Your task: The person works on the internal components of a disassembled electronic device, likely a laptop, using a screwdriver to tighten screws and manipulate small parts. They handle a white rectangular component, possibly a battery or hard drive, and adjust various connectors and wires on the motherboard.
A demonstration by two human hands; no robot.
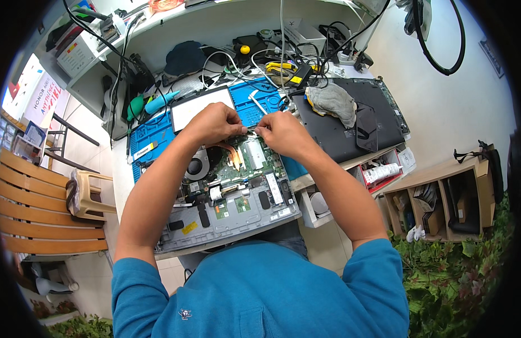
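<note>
An opened laptop base [243, 209] lies in front of me with its insides bare: a round fan [197, 167], copper heat pipes [233, 156] and a green circuit board. At its far edge my left hand [214, 125] and my right hand [283, 133] meet, fingertips almost touching. Both are closed in a pinch over a small dark piece, too small and too covered by the fingers to name. Beneath and beyond the base spreads a blue work mat [247, 110]. A flat panel with a white face [196, 108] lies on it, just past my left hand.
Right of the base, a black laptop [328, 127] carries a grey cloth [332, 102]. Tangled cables and a yellow-handled tool [280, 69] crowd the back. A blue tube [162, 102] lies at the left. An open drawer [315, 208] and a red box [379, 172] sit at right.
</note>
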